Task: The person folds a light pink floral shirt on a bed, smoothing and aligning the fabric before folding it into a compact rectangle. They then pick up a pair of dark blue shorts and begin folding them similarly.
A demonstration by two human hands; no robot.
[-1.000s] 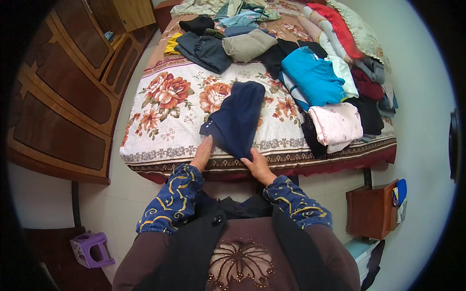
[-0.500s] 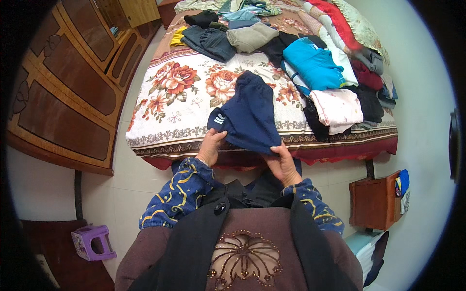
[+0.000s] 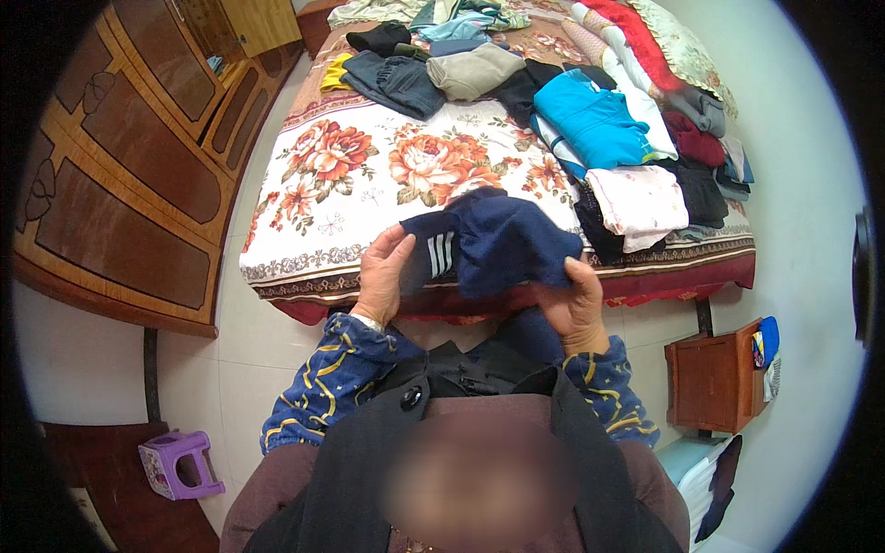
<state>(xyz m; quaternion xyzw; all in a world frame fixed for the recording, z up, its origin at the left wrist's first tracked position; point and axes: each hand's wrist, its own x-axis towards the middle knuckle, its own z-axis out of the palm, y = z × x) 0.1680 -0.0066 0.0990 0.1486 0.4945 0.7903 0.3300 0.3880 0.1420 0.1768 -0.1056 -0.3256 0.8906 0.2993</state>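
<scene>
A navy blue garment (image 3: pixel 512 241) with white stripes is lifted in front of me at the near edge of the bed (image 3: pixel 304 212). Its cloth is bunched, so which kind of clothing it is does not show. My left hand (image 3: pixel 381 278) pinches its left end beside the stripes, thumb on top. At the other end my right hand (image 3: pixel 576 302) grips the lower right corner, its fingers partly under the cloth. Closest to my right hand on the bed lies a folded pale pink garment (image 3: pixel 638 205), with a bright blue garment (image 3: pixel 590 120) beyond it.
Farther back lie dark grey jeans (image 3: pixel 395 85), a beige folded garment (image 3: pixel 475 70) and a yellow cloth (image 3: pixel 335 74). Pillows and rolled bedding (image 3: pixel 636 51) line the right side. A wooden wardrobe (image 3: pixel 138 157) stands left, a purple stool (image 3: pixel 180 465) lower left, a small brown cabinet (image 3: pixel 710 382) right.
Both hands have moved farther apart and the left has risen. The navy garment has come off its spread position nearer to me, its far end folding down and its stripes showing more.
</scene>
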